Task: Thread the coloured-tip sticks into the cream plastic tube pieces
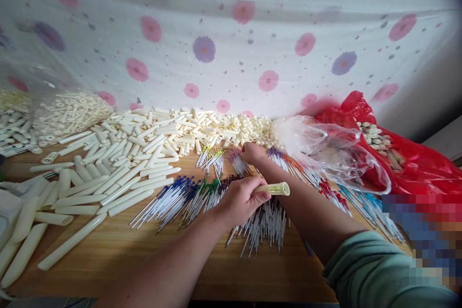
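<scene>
The cream tube (277, 189), presumably light, stiff, slick and best taken mid-length, is being held in the curled left grip (244, 198), while the state of the right grip (253, 153) is being hidden.

A wooden table (83, 272) bears cream tubes (72, 242) and rods (267, 226)

So the cream tube (278, 188) is sitting in the left hand (245, 197), lying close to level — its round, open end is facing right, and some yellow is showing along the barrel, too small to make out. The pink-tipped sticks (237, 162) are lying in a loose, slightly fanned bunch, thin pale shafts pointing back toward the person. They're resting just beside the right hand (253, 153) — whether they're touching it isn't showing clearly.
</scene>
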### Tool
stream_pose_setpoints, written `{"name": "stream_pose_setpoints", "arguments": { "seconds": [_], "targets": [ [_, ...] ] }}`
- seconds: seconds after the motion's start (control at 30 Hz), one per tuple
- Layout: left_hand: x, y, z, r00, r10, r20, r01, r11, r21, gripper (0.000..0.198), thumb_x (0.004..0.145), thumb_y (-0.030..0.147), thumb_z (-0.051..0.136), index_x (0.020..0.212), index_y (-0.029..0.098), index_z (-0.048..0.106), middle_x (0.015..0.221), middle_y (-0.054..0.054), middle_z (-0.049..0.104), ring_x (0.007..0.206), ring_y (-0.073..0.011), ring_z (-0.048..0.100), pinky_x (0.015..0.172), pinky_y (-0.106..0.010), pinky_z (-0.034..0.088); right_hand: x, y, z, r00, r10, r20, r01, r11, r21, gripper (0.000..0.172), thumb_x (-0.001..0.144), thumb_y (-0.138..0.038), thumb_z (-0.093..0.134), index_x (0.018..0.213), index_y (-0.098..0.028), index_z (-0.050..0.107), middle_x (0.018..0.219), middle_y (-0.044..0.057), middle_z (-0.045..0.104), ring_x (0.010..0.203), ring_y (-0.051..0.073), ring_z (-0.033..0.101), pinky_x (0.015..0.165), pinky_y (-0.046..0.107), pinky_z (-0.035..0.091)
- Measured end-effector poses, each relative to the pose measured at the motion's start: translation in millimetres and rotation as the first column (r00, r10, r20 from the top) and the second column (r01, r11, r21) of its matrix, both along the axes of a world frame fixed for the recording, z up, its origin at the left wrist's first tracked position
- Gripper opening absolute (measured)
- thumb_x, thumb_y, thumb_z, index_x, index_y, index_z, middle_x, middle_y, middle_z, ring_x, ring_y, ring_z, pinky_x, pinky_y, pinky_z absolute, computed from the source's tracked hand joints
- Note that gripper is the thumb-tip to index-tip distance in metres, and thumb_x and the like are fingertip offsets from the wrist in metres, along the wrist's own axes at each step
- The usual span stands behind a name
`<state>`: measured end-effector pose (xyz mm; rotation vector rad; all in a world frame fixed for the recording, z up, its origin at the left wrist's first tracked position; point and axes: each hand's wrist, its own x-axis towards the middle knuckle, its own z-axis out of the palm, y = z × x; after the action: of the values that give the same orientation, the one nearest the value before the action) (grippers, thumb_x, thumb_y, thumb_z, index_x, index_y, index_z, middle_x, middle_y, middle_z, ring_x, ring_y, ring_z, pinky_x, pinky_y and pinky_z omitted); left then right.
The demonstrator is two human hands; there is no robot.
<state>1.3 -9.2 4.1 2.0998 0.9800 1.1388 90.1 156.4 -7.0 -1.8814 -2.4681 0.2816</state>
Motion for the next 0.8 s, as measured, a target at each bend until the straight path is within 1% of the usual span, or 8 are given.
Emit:
{"name": "stream_pose_setpoints", "arguments": {
  "seconds": [0.17,0.37,0.43,0.5,0.57,0.63,0.73,0.8],
  "targets": [
    [-1,4,-0.9,0.988,0.111,0.107,-0.104,0.992,-0.073,0.034,0.082,0.05,0.052,0.08,0.016,0.055,0.066,0.003,0.051,0.06,-0.0108,0.044,0.059,-0.022,0.034,7,4,-3.2,0.998,-0.001,-0.063,0.001,1.0,-0.014,0.026,0.087,-0.035,0.055,0.101,-0.013,0.061,0.097,0.005,0.064,0.087,0.016,0.062,0.079,0.036,0.05],
    [1,5,-0.4,0.983,0.168,0.073,-0.157,0.978,-0.138,0.026,0.076,0.041,0.063,0.072,0.017,0.053,0.061,0.005,0.046,0.058,-0.0095,0.04,0.057,-0.02,0.031,5,3,-5.9,0.983,-0.039,-0.181,0.033,0.999,-0.035,0.02,0.085,-0.031,0.059,0.094,-0.013,0.062,0.092,0.004,0.065,0.085,0.016,0.062,0.078,0.036,0.05],
    [0,6,-1.1,0.971,0.229,0.071,-0.215,0.961,-0.172,0.024,0.076,0.037,0.063,0.069,0.017,0.053,0.058,0.006,0.044,0.056,-0.0091,0.039,0.056,-0.02,0.03,7,2,-2.4,0.965,-0.059,-0.256,0.052,0.998,-0.034,0.016,0.079,-0.026,0.064,0.091,-0.014,0.064,0.087,0.005,0.066,0.081,0.017,0.063,0.073,0.032,0.049],
    [-2,8,-2.5,0.937,0.333,0.103,-0.307,0.928,-0.21,0.022,0.075,0.035,0.062,0.067,0.017,0.053,0.056,0.006,0.044,0.054,-0.0089,0.039,0.054,-0.02,0.031,11,0,3.5,0.935,-0.077,-0.348,0.067,0.997,-0.042,0.019,0.072,-0.019,0.068,0.09,-0.014,0.064,0.08,0.006,0.067,0.075,0.018,0.063,0.067,0.028,0.048],
    [-6,12,-4.6,0.874,0.451,0.179,-0.397,0.877,-0.272,0.022,0.075,0.036,0.062,0.067,0.017,0.054,0.055,0.006,0.045,0.053,-0.009,0.04,0.053,-0.02,0.032,17,-5,11.0,0.889,-0.084,-0.45,0.059,0.996,-0.07,0.024,0.07,-0.016,0.068,0.093,-0.014,0.062,0.074,0.004,0.067,0.064,0.015,0.062,0.059,0.024,0.046],
    [-8,16,-6.6,0.796,0.534,0.284,-0.426,0.829,-0.363,0.023,0.074,0.039,0.062,0.07,0.017,0.056,0.055,0.006,0.046,0.05,-0.0087,0.042,0.051,-0.02,0.034,24,-16,19.5,0.826,-0.076,-0.558,0.019,0.994,-0.107,0.026,0.072,-0.016,0.066,0.097,-0.015,0.059,0.068,0.002,0.065,0.054,0.011,0.059,0.053,0.022,0.045],
    [-7,21,-7.4,0.696,0.573,0.432,-0.352,0.797,-0.49,0.025,0.072,0.039,0.065,0.077,0.016,0.058,0.06,0.004,0.053,0.047,-0.007,0.045,0.048,-0.019,0.036,33,-44,32.5,0.716,-0.04,-0.697,-0.069,0.989,-0.128,0.026,0.076,-0.017,0.061,0.101,-0.016,0.055,0.065,-0.001,0.061,0.051,0.008,0.055,0.052,0.021,0.046],
    [-5,21,-6.6,0.667,0.563,0.488,-0.27,0.793,-0.546,0.027,0.069,0.038,0.068,0.08,0.015,0.059,0.067,0.002,0.058,0.048,-0.0062,0.048,0.048,-0.019,0.039,37,-67,38.9,0.576,-0.008,-0.817,-0.161,0.979,-0.123,0.028,0.076,-0.019,0.061,0.104,-0.018,0.053,0.065,-0.004,0.058,0.052,0.007,0.054,0.054,0.021,0.047]
  ]
}}
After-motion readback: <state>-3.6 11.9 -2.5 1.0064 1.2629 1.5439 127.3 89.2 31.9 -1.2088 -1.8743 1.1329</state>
